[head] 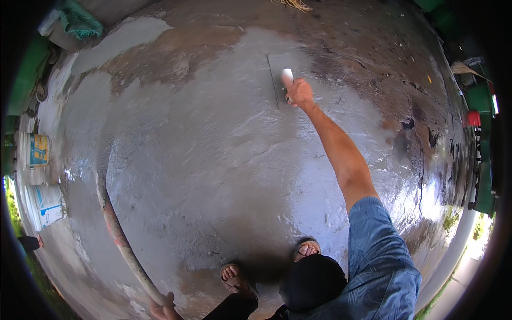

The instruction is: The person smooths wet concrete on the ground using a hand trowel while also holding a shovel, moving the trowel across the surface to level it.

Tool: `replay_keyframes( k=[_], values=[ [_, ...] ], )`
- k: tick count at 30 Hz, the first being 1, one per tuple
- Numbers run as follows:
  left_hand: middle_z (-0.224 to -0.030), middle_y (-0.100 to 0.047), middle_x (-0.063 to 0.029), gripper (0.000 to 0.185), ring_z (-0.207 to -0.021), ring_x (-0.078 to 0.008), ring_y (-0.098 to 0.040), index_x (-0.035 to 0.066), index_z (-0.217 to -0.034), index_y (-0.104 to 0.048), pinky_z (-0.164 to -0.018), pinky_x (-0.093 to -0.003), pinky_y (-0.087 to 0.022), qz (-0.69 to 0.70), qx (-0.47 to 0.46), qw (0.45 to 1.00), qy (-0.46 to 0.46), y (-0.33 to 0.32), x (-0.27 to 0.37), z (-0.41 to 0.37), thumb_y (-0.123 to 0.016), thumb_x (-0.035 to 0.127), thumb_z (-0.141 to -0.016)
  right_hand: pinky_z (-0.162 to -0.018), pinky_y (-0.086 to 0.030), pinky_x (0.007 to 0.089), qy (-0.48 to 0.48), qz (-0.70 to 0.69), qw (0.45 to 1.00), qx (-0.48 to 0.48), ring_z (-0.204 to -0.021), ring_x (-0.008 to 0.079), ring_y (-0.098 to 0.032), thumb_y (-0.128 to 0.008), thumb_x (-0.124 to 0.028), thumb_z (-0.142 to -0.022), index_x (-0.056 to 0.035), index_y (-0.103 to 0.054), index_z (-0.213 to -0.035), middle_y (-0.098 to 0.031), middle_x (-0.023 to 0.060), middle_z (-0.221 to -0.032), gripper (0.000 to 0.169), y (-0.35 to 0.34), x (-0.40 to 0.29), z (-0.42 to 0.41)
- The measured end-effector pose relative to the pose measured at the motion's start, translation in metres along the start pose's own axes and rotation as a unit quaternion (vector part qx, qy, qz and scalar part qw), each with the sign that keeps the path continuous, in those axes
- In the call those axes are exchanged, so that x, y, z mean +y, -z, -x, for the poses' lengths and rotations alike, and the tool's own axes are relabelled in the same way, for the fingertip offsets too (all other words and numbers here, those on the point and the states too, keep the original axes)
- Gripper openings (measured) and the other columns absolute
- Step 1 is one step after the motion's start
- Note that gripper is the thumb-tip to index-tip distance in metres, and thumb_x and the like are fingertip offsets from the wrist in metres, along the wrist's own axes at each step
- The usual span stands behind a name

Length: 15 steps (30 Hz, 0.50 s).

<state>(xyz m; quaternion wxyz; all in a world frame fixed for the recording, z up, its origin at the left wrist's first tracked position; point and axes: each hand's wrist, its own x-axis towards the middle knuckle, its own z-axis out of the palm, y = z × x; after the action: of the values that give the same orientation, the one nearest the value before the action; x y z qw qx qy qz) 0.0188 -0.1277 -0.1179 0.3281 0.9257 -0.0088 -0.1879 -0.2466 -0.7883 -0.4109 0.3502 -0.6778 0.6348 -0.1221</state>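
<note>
Stretched far forward, my right hand (299, 93) grips the handle of a flat finishing trowel (276, 80); its thin blade lies on wet grey cement (208, 132) spread over the floor. At the lower left, my left hand (165, 308) is partly cut off by the picture's rim. Its fingers are around the near end of a long, worn pole (128, 250), which slants away to the upper left. The pole's far end is hard to tell from the cement.
Two plastic buckets (38, 150) stand at the left edge, near part of another person (31, 243). My sandalled feet (236, 278) are at the bottom. Rough brown floor (360, 52) with holes lies at the upper right. Straw bristles (295, 4) show at the top. A red object (473, 119) is at the right.
</note>
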Motion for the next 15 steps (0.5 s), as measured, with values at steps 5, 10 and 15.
replay_keyframes(
  k=[5,10,15],
  values=[
    [-0.080,-0.055,-0.0032,0.029,-0.074,-0.0178,-0.050,0.000,-0.095,-0.065,-0.070,-0.0356,-0.043,-0.025,0.005,0.999,-0.019,0.003,-0.001,0.001,-0.083,0.017,-0.080,-0.069,-0.059,0.0412,0.013,-0.017,0.996,-0.091,-0.068,0.0279,-0.075,-0.048,-0.066,-0.102,0.0021,-0.072,-0.093,-0.073,0.0177,-0.076,0.073,-0.024,-0.064,0.035],
    [-0.079,-0.055,-0.0041,0.029,-0.074,-0.0189,-0.051,0.000,-0.094,-0.066,-0.070,-0.0365,-0.045,-0.039,-0.010,0.999,-0.018,0.000,-0.006,-0.004,-0.082,0.019,-0.080,-0.072,-0.058,0.0491,0.168,0.078,0.978,-0.091,-0.078,0.0372,-0.075,-0.051,-0.059,-0.103,0.0024,-0.071,-0.097,-0.073,0.0218,-0.082,0.065,-0.049,-0.090,0.084],
    [-0.082,-0.058,-0.0061,0.033,-0.075,-0.0213,-0.053,-0.002,-0.099,-0.067,-0.073,-0.0385,-0.047,-0.064,-0.017,0.998,0.004,-0.006,0.007,0.004,-0.082,0.021,-0.081,-0.062,-0.058,0.0490,0.288,0.147,0.944,-0.070,-0.066,0.0385,-0.073,-0.056,-0.049,-0.104,0.0033,-0.068,-0.097,-0.071,0.0214,-0.072,0.055,-0.078,-0.094,0.151]
  ],
)
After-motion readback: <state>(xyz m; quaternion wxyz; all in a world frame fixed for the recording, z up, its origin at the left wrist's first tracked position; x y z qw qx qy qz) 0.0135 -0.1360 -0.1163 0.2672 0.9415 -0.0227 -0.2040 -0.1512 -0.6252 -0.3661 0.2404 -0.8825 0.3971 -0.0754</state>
